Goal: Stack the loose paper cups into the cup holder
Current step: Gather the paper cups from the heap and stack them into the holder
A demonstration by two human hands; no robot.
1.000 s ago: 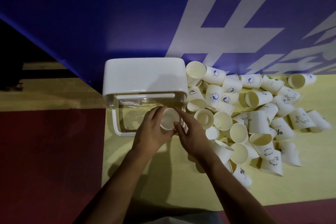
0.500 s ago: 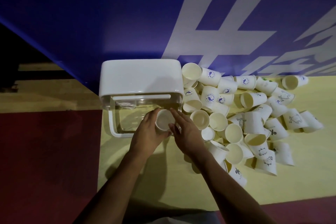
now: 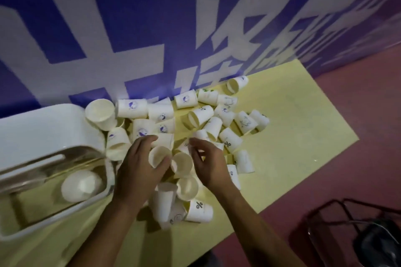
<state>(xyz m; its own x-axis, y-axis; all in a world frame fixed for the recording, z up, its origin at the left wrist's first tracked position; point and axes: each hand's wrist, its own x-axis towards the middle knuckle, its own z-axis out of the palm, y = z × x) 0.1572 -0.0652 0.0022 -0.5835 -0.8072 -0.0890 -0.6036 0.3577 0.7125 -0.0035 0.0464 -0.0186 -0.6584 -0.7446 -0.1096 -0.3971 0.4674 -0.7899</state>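
Cup — my L hand grips it among loose cups, yellow mat centre. R hand loose, empty. Holder at mat's left edge. Risk: I squeeze, rim dents — won't nest.

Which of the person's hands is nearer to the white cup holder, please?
Left. The left hand is just right of the cup holder, gripping a paper cup. The right hand is farther right, over the loose cups.

Bare left hand and bare right hand on bare, slender forearms, uncovered as far as visible
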